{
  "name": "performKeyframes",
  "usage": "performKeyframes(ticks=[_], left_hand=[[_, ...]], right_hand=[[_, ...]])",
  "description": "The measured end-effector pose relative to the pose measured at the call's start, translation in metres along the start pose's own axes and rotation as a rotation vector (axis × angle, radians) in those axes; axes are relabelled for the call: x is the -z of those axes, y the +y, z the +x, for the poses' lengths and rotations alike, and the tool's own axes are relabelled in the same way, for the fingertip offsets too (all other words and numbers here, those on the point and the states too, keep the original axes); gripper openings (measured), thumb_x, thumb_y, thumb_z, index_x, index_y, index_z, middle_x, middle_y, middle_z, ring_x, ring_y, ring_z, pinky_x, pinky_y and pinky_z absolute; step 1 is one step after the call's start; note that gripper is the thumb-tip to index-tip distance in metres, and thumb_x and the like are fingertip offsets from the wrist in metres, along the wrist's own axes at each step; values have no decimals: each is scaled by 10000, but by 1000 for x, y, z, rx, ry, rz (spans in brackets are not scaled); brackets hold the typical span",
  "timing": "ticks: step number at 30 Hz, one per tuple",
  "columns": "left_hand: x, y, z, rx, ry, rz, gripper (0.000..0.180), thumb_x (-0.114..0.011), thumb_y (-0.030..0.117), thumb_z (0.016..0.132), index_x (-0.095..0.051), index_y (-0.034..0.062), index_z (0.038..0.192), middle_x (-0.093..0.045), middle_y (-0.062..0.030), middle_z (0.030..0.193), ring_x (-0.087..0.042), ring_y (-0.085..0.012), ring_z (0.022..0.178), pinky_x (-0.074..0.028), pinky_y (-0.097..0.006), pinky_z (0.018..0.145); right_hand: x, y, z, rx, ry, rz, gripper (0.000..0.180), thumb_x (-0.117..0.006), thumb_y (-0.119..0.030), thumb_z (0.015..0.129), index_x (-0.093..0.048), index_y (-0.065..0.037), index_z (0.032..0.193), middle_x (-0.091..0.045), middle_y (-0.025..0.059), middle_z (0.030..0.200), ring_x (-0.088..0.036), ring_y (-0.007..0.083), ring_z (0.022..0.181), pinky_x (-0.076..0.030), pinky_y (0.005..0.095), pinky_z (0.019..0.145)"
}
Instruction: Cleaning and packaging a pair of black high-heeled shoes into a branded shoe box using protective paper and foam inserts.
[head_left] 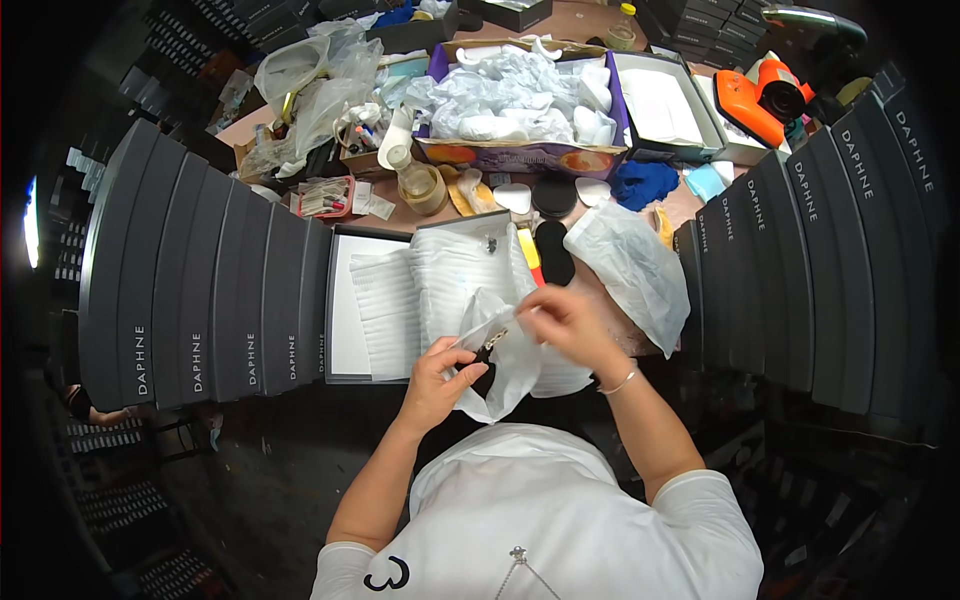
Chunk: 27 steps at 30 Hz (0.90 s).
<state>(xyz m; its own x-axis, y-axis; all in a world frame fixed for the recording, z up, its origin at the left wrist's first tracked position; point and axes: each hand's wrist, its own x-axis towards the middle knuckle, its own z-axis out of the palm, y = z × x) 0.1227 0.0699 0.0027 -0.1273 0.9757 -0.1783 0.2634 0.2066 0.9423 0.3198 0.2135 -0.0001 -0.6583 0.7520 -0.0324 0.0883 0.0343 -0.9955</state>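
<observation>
My left hand (438, 385) is closed round a black shoe (486, 376) with a gold-coloured chain, partly hidden in a thin white bag (515, 385). The thumb lies over the black part, and the bag hangs open below it. At the bag's upper right edge, my right hand (568, 328) has its fingertips pinched together; blur hides what is between them. Just beyond both hands, an open grey box (370, 378) holds stacked white wrapping sheets (455, 262). A black insole-shaped piece (553, 252) lies past my right hand.
Upright dark boxes stand in rows at left (205, 290) and right (815, 270). A purple carton (520, 158) of crumpled white wrapping sits at the back. A tape roll (420, 188), a blue cloth (643, 184), a crumpled white bag (635, 265) and an orange tool (750, 105) lie about.
</observation>
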Motion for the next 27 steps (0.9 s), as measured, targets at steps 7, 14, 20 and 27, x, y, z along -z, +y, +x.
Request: performKeyframes(ticks=[7,14,20,27], left_hand=[[-15,-5,4,-134,108,-65,123,-717,93,820,-686,9,904,-543,-151,1264,-491,-270,1205,-380,-350,995],[-12,1,10,-472,11,205,73,-729,50,748,-662,43,775,-589,-108,1265,-419,-368,1305,-363,-453,1038],[-22,17,32,-629,-225,266,66,-705,58,763,-640,56,755,-676,-57,1095,-506,-325,1231,-371,-467,1035],[-75,-1,56,-455,-360,170,112,-674,112,835,-671,23,903,-677,-65,1056,-636,-237,990,-462,-381,925]], right_hand=[[83,176,-3,-26,268,-841,252,-598,-57,794,-628,-8,1039,-636,189,963,-626,325,821,-518,404,747],[87,179,10,-179,299,-1001,404,-679,-87,773,-550,-80,1155,-540,182,1075,-576,388,984,-492,457,838],[90,195,-7,-40,281,-1030,401,-669,-28,754,-537,-65,1130,-537,186,1068,-572,395,951,-485,458,836],[70,191,-69,-370,566,-35,315,-518,-48,804,-616,-2,1099,-604,83,923,-593,179,762,-471,311,632]])
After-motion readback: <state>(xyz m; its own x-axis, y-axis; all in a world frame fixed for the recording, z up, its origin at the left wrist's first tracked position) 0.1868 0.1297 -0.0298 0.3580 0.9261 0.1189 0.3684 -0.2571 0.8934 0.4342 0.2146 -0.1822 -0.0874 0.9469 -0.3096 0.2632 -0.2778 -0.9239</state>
